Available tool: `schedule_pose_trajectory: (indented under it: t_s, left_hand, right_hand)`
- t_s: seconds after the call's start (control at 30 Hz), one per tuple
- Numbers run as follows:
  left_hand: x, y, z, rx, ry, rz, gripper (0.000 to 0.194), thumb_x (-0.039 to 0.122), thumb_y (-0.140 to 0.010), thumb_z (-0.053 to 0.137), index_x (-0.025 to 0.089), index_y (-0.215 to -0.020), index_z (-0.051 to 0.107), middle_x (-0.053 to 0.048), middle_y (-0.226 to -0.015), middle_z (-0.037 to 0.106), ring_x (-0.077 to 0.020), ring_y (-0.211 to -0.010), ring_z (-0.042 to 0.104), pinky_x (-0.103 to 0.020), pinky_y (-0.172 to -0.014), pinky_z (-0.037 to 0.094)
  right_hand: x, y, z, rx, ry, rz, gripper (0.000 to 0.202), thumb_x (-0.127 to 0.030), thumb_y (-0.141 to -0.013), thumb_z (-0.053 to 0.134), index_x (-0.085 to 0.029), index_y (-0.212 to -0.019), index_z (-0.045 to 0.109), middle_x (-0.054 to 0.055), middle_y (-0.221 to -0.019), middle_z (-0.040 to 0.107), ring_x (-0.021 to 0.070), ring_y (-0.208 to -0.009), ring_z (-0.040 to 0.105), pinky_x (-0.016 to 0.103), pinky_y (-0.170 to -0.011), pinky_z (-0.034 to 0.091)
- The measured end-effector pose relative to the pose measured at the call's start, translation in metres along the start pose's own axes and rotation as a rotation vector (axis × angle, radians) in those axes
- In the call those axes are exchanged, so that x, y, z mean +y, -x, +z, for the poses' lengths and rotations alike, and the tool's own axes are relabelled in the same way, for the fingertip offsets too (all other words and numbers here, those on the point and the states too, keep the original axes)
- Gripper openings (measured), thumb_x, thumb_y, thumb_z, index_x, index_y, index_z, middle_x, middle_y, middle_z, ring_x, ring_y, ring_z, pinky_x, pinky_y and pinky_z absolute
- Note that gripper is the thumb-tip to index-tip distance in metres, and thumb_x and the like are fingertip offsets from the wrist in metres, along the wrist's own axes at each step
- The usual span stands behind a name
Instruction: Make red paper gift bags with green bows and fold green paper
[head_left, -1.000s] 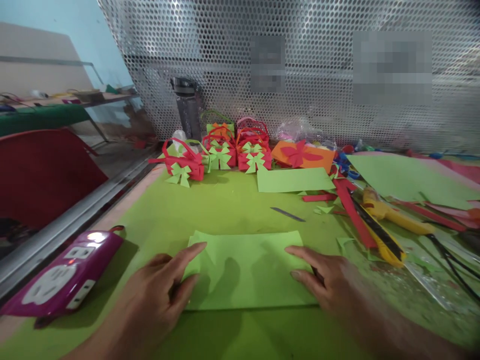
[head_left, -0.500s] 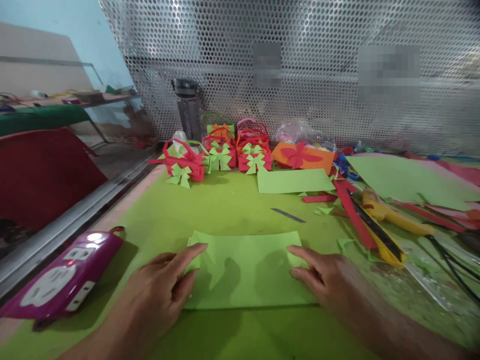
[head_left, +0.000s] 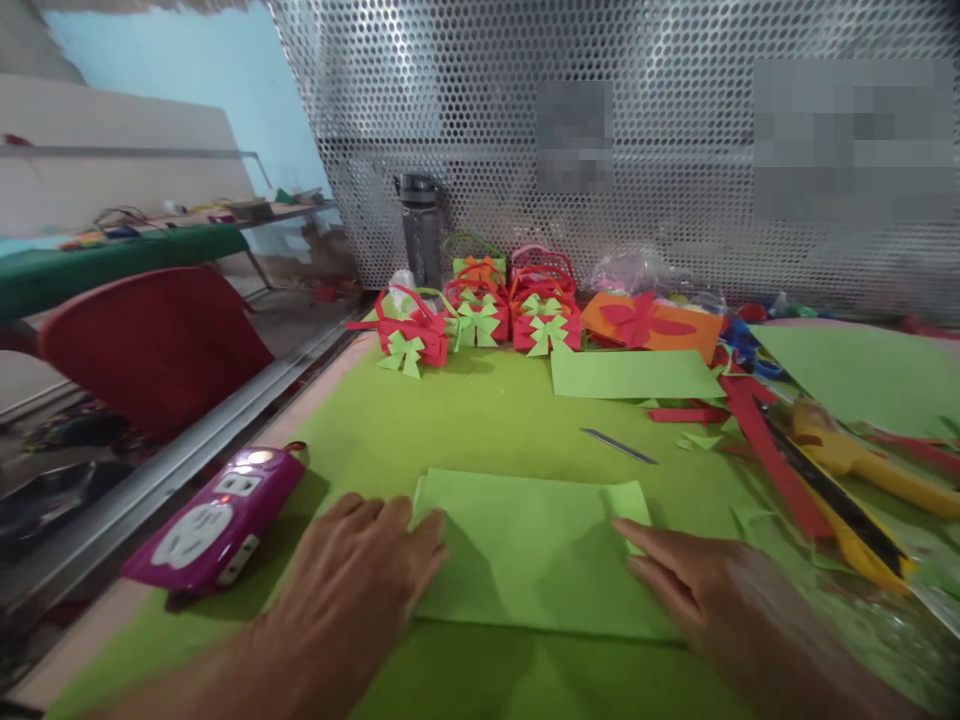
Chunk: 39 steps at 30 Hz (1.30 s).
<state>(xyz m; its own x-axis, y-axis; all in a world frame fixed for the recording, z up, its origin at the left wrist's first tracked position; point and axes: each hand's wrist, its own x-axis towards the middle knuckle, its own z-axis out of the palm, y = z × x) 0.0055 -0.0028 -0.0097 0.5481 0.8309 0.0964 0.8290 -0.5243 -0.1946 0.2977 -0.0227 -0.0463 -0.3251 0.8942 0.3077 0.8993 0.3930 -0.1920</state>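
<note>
A folded sheet of light green paper lies before me with its fold nearest me. My left hand is at its left edge, back of the hand up, fingers curled, with the thumb along the paper. At the opposite edge, my right hand holds the paper between thumb and forefinger. A thin metal blade lies flat beyond the paper. Farther back stand several small red paper baskets with green bows.
To the left is a purple power strip. A yellow glue gun, a yellow cutter, red strips and paper scraps crowd the right. A dark bottle stands against the perforated metal panel.
My view has turned a little to the left. My left hand has rolled over, its forefinger curling in from being stretched along the paper. My right hand stays at the right edge.
</note>
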Motion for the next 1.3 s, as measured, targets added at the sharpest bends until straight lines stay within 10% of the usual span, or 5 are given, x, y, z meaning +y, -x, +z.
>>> schedule_pose_trajectory:
  t_s: [0.17, 0.33, 1.3]
  left_hand:
    - [0.023, -0.023, -0.026, -0.195, 0.164, 0.079, 0.033, 0.021, -0.086, 0.053, 0.018, -0.118, 0.059, -0.014, -0.113, 0.06, -0.0315, -0.106, 0.055, -0.045, -0.079, 0.051]
    - [0.042, -0.038, -0.021, -0.337, 0.441, 0.115, 0.071, 0.062, -0.087, 0.039, 0.015, -0.139, 0.037, -0.02, -0.145, 0.034, -0.0405, -0.135, 0.024, -0.066, -0.103, 0.026]
    - [0.047, -0.028, -0.007, -0.415, 0.441, 0.121, 0.078, 0.064, -0.084, 0.041, 0.017, -0.144, 0.028, -0.03, -0.149, 0.013, -0.0508, -0.134, 0.005, -0.078, -0.093, 0.016]
  right_hand:
    - [0.001, 0.001, 0.0, -0.12, -0.003, 0.032, 0.031, -0.031, -0.091, 0.041, -0.025, -0.096, 0.071, 0.004, -0.078, 0.075, 0.018, -0.054, 0.067, 0.024, -0.045, 0.05]
    - [0.003, 0.005, 0.001, -0.113, -0.02, 0.047, 0.035, -0.036, -0.092, 0.038, -0.027, -0.102, 0.071, 0.006, -0.09, 0.075, 0.0232, -0.071, 0.072, 0.027, -0.053, 0.055]
    - [0.016, -0.008, -0.002, -0.051, -0.207, 0.126, 0.027, -0.044, -0.082, 0.054, -0.029, -0.094, 0.074, 0.002, -0.09, 0.075, 0.0205, -0.076, 0.072, 0.025, -0.064, 0.059]
